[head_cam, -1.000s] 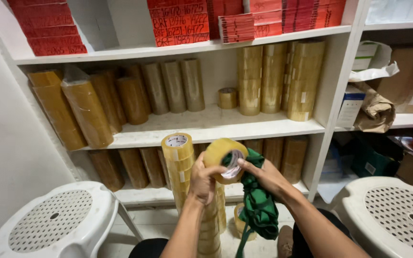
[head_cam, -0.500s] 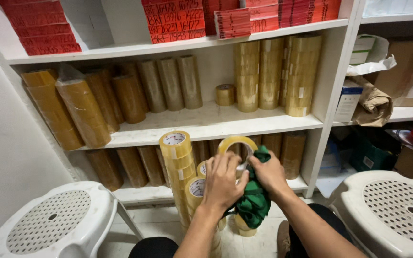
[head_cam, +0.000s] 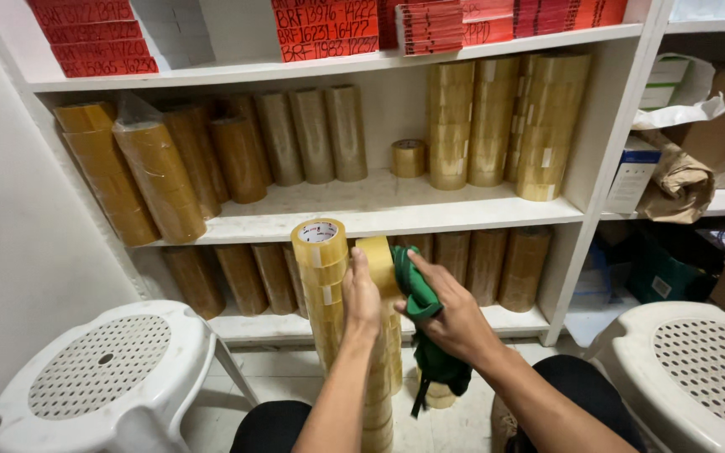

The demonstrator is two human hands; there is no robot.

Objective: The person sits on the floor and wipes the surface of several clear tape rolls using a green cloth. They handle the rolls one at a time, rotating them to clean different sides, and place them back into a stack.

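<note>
My left hand (head_cam: 361,295) grips a roll of brown packing tape (head_cam: 377,264) held edge-on in front of me. My right hand (head_cam: 453,317) presses a green cloth (head_cam: 426,325) against that roll's right side, and the cloth's tail hangs down below the hand. Just left of the held roll stands a tall stack of tape rolls (head_cam: 325,289), its top roll showing a white core label. A second, shorter stack sits behind my left forearm, mostly hidden.
White shelving (head_cam: 379,205) ahead holds many sleeves of brown tape, standing and leaning; red boxes (head_cam: 325,27) fill the top shelf. White perforated plastic stools stand at the left (head_cam: 102,369) and right (head_cam: 702,369). Cardboard boxes and bags crowd the shelves at far right.
The tape roll has turned from facing me to edge-on and risen slightly. My right hand with the cloth has shifted onto the roll's right side.
</note>
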